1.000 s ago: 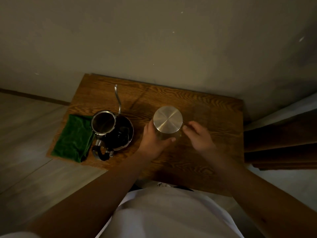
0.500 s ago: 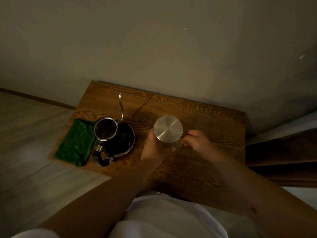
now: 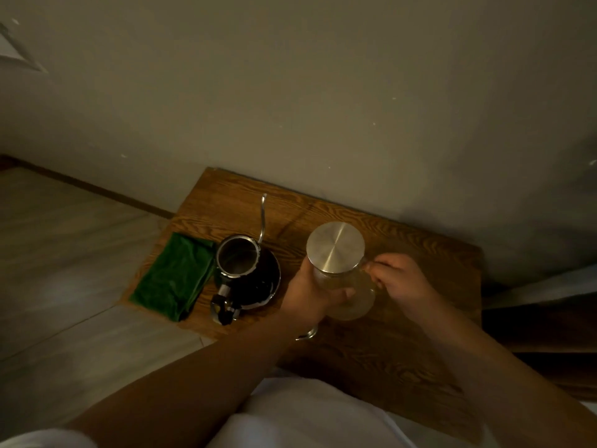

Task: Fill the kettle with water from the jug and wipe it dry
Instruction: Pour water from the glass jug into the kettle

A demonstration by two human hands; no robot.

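Dim wooden table (image 3: pixel 403 360) against a plain wall, head view looking down.

Glass jug (image 3: pixel 342 279) near table centre, clear body, round brushed-metal lid (image 3: pixel 335 246) on top. Looks tilted, base showing toward 5 o'clock of the lid; lifted or resting on the table, cannot tell.

Left hand (image 3: pixel 310 295) wrapped round the jug body from 8 o'clock. Fingers curled about half closed, thumb (image 3: pixel 342 293) pressed across the glass just under the lid. Firm grip on the jug.

Right hand (image 3: pixel 400 282) at 3 o'clock of the jug. Fingers (image 3: pixel 378 268) curled tight, nearly a fist, tips at the jug's side where the handle sits. Handle itself clear glass and hard to see; closed on it as far as can be told.

Kettle (image 3: pixel 240 266) at 9 o'clock of the jug, close but apart. Lid off, open mouth up, steel inside visible. Thin gooseneck spout (image 3: pixel 262 218) rising toward 12 o'clock, black handle (image 3: pixel 224 310) toward 6 o'clock. Sitting on a dark round base.

Folded green cloth (image 3: pixel 176 276) at 9 o'clock of the kettle, just beside it, at the table's left edge.

Small shiny metal part (image 3: pixel 308 334) at 6 o'clock of the left wrist; too small to identify.

White garment at the bottom of view, between the 2 forearms.
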